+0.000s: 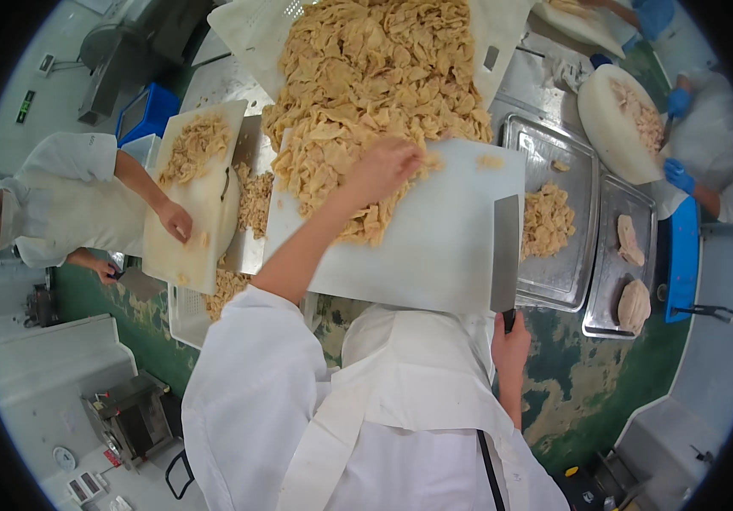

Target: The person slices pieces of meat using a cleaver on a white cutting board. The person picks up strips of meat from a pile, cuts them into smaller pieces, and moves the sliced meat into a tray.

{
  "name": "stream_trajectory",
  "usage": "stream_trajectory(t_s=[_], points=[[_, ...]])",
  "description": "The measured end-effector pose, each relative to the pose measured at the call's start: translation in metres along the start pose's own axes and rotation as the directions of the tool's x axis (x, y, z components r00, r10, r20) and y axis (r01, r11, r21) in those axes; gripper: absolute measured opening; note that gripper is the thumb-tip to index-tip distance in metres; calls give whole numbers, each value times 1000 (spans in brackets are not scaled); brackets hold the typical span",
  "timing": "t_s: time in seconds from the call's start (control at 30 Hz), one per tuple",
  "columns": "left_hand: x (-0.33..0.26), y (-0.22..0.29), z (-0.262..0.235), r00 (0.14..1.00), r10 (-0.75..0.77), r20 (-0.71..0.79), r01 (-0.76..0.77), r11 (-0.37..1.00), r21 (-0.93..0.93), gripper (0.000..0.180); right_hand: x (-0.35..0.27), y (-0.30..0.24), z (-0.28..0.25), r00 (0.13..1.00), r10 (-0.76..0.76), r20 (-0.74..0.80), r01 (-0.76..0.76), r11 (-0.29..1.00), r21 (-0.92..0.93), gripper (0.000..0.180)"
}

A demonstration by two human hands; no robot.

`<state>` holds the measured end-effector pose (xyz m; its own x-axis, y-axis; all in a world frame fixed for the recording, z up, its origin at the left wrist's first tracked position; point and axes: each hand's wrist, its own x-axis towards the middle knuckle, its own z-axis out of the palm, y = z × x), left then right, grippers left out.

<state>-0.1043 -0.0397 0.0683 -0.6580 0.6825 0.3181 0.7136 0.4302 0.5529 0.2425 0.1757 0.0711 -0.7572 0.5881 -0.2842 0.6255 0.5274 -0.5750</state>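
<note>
1. Pale yellow scraps make one big heap point(375, 77) across the top of the table; it spills from a white sheet onto my board point(434, 247).
2. I count three white boards: mine in the middle, a second point(200, 213) at left under a co-worker's hand point(176, 220), and a round third point(609, 128) at upper right beside blue gloves point(679, 175).
3. Two steel trays point(566, 272) lie right of my board; the nearer one holds a small pile point(547, 220), the farther one two flat pieces point(633, 302).
4. One cleaver point(505, 251) rests along my board's right edge, blade flat.
5. My right hand point(511, 345) is clenched around the cleaver's handle at the board's lower corner.
6. My left hand point(383, 169) lies on the heap's near edge, fingers curled down into the scraps; I cannot tell whether it grips any.
</note>
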Motion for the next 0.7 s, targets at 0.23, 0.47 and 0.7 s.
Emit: stream_trajectory(t_s=[0.23,0.47,0.7], points=[[-23,77,129,942,-179,283,260,924,-281,22,14,13,-3,1000,-20,-22,20,1000,18,27],[-65,76,123,971,-193,-142,189,981,-42,28,5,-31,-29,993,-115,38,118,988,-97,25],[-80,69,125,975,-94,-202,92,996,-19,19,8,-17,-15,981,-183,72,196,929,-314,23]])
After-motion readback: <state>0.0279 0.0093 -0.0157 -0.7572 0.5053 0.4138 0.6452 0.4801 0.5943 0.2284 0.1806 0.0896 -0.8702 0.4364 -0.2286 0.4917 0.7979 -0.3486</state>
